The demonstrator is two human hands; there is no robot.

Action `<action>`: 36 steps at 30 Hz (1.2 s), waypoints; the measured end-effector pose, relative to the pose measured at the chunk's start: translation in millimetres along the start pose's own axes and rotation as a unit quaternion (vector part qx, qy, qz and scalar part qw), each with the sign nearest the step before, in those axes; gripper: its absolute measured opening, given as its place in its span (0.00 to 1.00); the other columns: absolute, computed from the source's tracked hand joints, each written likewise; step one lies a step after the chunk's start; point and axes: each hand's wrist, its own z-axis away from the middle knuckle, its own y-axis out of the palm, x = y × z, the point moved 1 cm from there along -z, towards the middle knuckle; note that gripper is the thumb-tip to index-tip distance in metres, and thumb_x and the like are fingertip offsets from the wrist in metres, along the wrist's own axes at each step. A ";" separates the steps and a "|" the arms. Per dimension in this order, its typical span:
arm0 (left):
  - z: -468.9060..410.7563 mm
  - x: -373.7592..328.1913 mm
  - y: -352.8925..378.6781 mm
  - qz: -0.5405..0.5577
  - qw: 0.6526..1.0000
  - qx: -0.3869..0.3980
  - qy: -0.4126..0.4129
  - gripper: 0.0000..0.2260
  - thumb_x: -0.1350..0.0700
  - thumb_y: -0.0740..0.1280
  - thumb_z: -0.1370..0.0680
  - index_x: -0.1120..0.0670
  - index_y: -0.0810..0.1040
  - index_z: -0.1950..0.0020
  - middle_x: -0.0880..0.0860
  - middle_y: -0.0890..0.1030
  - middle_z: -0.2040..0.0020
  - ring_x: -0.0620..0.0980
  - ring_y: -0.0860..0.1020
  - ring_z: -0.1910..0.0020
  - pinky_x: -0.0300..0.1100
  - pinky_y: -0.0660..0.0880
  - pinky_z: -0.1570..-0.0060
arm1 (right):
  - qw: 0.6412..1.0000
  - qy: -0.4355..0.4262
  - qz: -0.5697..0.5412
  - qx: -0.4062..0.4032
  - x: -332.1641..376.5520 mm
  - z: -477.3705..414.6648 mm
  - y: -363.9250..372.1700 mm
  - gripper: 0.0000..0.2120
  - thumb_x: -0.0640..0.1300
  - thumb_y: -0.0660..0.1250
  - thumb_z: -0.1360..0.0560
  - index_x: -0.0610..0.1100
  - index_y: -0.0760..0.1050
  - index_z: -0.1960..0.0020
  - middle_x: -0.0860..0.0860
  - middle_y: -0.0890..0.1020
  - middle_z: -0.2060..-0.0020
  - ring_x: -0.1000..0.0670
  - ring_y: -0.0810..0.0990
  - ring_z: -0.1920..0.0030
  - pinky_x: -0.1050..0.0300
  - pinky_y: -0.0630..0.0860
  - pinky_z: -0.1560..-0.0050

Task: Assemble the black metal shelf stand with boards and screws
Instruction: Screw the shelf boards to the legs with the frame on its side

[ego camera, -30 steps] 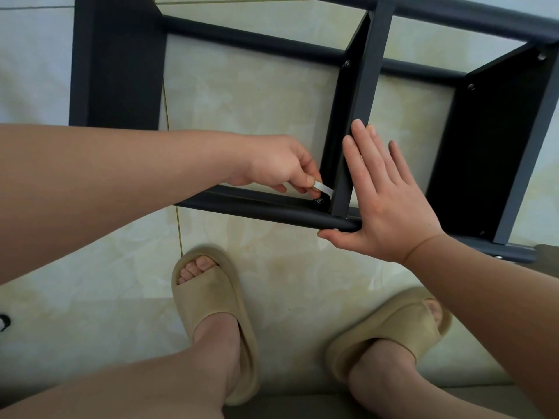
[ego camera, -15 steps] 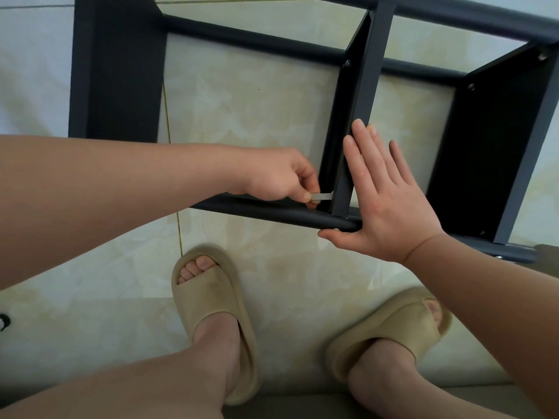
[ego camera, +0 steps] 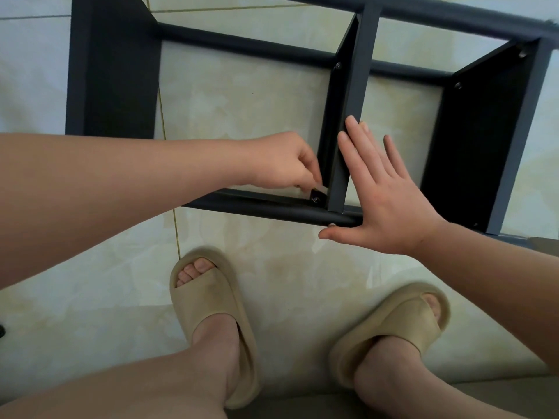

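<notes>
The black metal shelf stand (ego camera: 272,211) lies on its side on the tiled floor, with three dark boards fixed between its rails. My left hand (ego camera: 284,163) pinches a small flat metal wrench (ego camera: 320,189) at a screw (ego camera: 315,200) in the corner where the middle board (ego camera: 348,116) meets the near rail. My right hand (ego camera: 381,195) lies flat with straight fingers against the right face of the middle board, its thumb under the near rail. Other screws (ego camera: 338,65) show on the boards near the far rail.
My two feet in beige slippers (ego camera: 211,313) stand on the pale floor tiles (ego camera: 90,297) just in front of the stand. The left board (ego camera: 112,71) and right board (ego camera: 475,140) flank the middle one. A small dark object (ego camera: 1,331) sits at the left edge.
My left hand has swung the wrench around the screw, down to level and back up again. My right hand has stayed flat on the middle board.
</notes>
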 end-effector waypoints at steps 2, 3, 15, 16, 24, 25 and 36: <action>0.0 0.5 0.4 0.066 0.998 -0.012 -0.008 0.07 0.60 0.70 0.24 0.48 0.84 0.58 0.46 0.82 0.64 0.38 0.78 0.63 0.32 0.75 0.58 | 1.000 -0.009 0.002 -0.003 -3.4 1.7 -2.0 0.57 0.76 0.59 0.30 0.40 0.43 0.18 0.45 0.42 0.18 0.46 0.40 0.18 0.39 0.44 0.20; 0.1 0.8 1.2 0.097 0.995 -0.012 -0.015 0.07 0.60 0.70 0.24 0.49 0.84 0.58 0.47 0.82 0.63 0.41 0.79 0.61 0.36 0.77 0.55 | 1.000 -0.012 0.007 -0.009 -4.5 3.0 -2.5 0.56 0.76 0.59 0.29 0.39 0.44 0.18 0.45 0.43 0.18 0.46 0.41 0.18 0.39 0.45 0.20; -9.7 3.9 10.9 0.326 0.940 -0.054 -0.090 0.03 0.51 0.71 0.22 0.48 0.80 0.51 0.46 0.84 0.59 0.44 0.83 0.57 0.42 0.74 0.51 | 0.994 -0.038 0.065 -0.076 -6.0 6.3 6.2 0.53 0.74 0.58 0.26 0.34 0.51 0.19 0.40 0.52 0.19 0.41 0.51 0.19 0.36 0.53 0.21; -9.9 4.2 10.7 0.326 0.939 -0.060 -0.094 0.03 0.52 0.72 0.22 0.48 0.80 0.51 0.46 0.85 0.60 0.44 0.84 0.58 0.42 0.74 0.51 | 0.994 -0.039 0.069 -0.080 -6.0 6.1 6.2 0.53 0.74 0.58 0.26 0.34 0.52 0.19 0.40 0.52 0.19 0.41 0.52 0.19 0.36 0.53 0.22; -9.6 4.1 4.1 0.330 0.935 -0.029 -0.124 0.08 0.48 0.71 0.22 0.48 0.81 0.45 0.45 0.87 0.55 0.44 0.84 0.51 0.44 0.75 0.48 | 0.993 -0.035 0.083 -0.082 -6.6 5.1 7.1 0.53 0.74 0.57 0.26 0.34 0.52 0.20 0.40 0.53 0.19 0.41 0.52 0.19 0.34 0.53 0.22; -9.6 3.8 3.2 0.323 0.937 -0.020 -0.127 0.09 0.47 0.70 0.22 0.48 0.81 0.44 0.45 0.87 0.54 0.44 0.84 0.50 0.44 0.75 0.47 | 0.993 -0.035 0.083 -0.080 -6.7 5.0 7.3 0.53 0.74 0.57 0.26 0.34 0.52 0.19 0.40 0.52 0.19 0.41 0.51 0.19 0.34 0.53 0.22; -10.0 1.3 -0.3 0.261 0.960 0.000 -0.102 0.05 0.50 0.68 0.20 0.49 0.81 0.46 0.47 0.87 0.54 0.40 0.85 0.58 0.43 0.75 0.49 | 0.993 -0.039 0.081 -0.083 -7.1 4.1 8.2 0.52 0.74 0.56 0.25 0.33 0.52 0.20 0.39 0.53 0.19 0.40 0.52 0.19 0.34 0.54 0.22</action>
